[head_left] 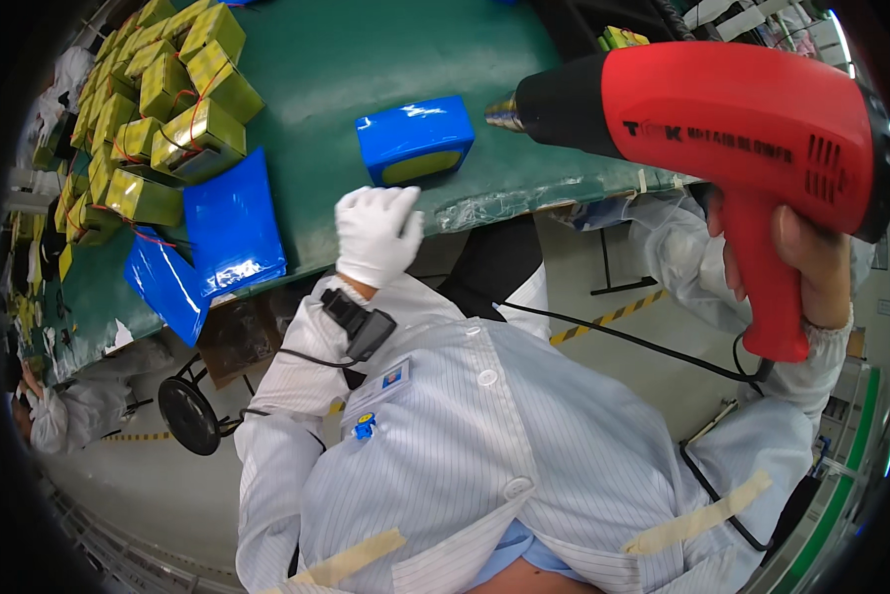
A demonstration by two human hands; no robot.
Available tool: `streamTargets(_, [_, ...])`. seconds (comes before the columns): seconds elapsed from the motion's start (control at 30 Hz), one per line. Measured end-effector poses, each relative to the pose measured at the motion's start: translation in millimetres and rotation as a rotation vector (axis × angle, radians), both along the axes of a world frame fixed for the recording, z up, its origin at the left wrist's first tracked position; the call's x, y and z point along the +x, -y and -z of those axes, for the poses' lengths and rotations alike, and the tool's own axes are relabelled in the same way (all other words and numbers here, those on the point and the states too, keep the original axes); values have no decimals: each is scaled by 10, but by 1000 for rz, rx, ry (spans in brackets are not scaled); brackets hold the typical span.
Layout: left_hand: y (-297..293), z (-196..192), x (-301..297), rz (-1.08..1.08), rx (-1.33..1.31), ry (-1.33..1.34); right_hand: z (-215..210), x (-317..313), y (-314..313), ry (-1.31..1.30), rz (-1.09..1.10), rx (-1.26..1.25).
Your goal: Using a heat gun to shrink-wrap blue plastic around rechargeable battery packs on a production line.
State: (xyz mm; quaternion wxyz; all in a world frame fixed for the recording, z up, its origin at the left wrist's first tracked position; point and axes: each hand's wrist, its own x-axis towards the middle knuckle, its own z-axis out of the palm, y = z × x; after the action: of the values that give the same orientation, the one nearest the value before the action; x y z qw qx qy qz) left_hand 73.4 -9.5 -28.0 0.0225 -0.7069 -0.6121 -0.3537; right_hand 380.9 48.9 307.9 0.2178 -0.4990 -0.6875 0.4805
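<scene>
My bare right hand [811,247] grips the handle of a red heat gun [732,99], raised over the right end of the bench. Its dark nozzle points left, toward a block-shaped battery pack [415,134] in shiny blue wrap. Yellow-green shows at the near end of that pack, which rests near the bench's front edge. In a white glove, my left hand [377,236] is just in front of the pack. Its fingers are slightly bent and the thumb stands apart, holding nothing; whether the fingertips touch the pack I cannot tell.
Several yellow-green packs with red wires [202,139] crowd the left of the green bench [316,49]. Flat blue wrap sleeves [232,223] lie beside them, one overhanging the edge. A black cable [613,337] crosses before me. A round stool [189,414] stands below left.
</scene>
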Motion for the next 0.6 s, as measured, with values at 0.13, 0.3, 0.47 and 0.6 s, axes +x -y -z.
streamTargets(0.13, [289,446,-462,-245,-154,0,89,-97,-189,31,-87,-89])
streamTargets(0.3, [327,830,-530,-352,-218,-93,64,-250,-154,75,-95,-70])
streamTargets(0.47, [329,821,-487,-344,-265,-182,3,-438,-160,165,-129,-51])
streamTargets(0.6, [321,805,-484,-343,-241,-164,-16,-551,-162,192,-153,-53])
